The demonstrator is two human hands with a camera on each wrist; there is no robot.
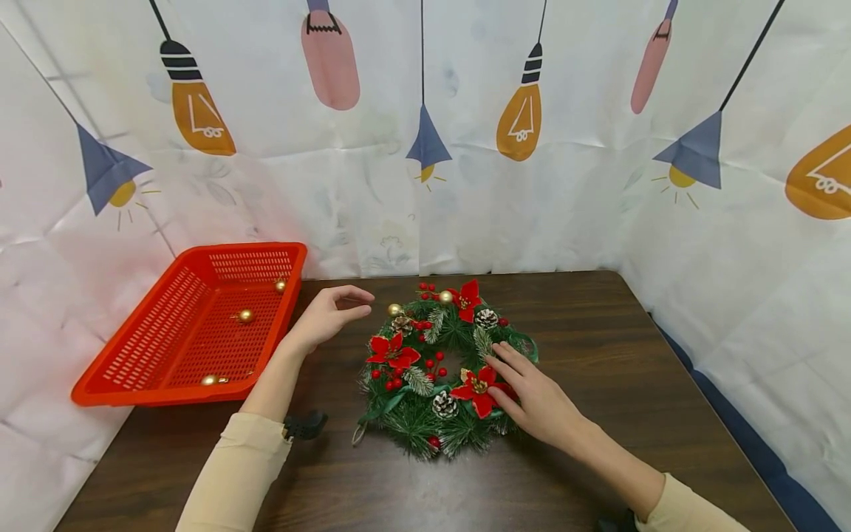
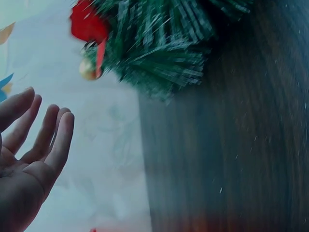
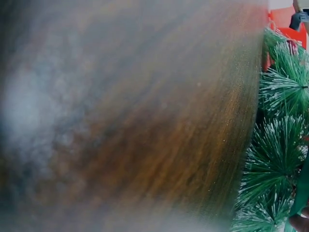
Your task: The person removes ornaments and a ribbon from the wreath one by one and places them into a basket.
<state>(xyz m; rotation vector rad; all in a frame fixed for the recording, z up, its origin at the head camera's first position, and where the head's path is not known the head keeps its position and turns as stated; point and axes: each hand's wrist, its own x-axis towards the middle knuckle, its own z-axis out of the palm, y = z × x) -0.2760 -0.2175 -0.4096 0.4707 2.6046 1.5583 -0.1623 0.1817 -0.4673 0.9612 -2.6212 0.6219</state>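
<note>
I count three gold baubles point(image 1: 245, 316) in the red basket point(image 1: 206, 325); the wreath point(image 1: 414, 423) on the table point(image 1: 585, 332) bears three red flowers point(image 1: 394, 352), three pinecones point(image 1: 445, 406) and two gold balls point(image 1: 446, 297). My right hand point(image 1: 540, 399) lies over it, fingers extended; the left hand point(image 1: 327, 314) hovers beside it, fingers loosely bent, its bare palm showing only from the left wrist.

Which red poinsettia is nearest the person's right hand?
The front-right poinsettia on the wreath, by the right hand; the left poinsettia and back poinsettia lie farther off.
</note>
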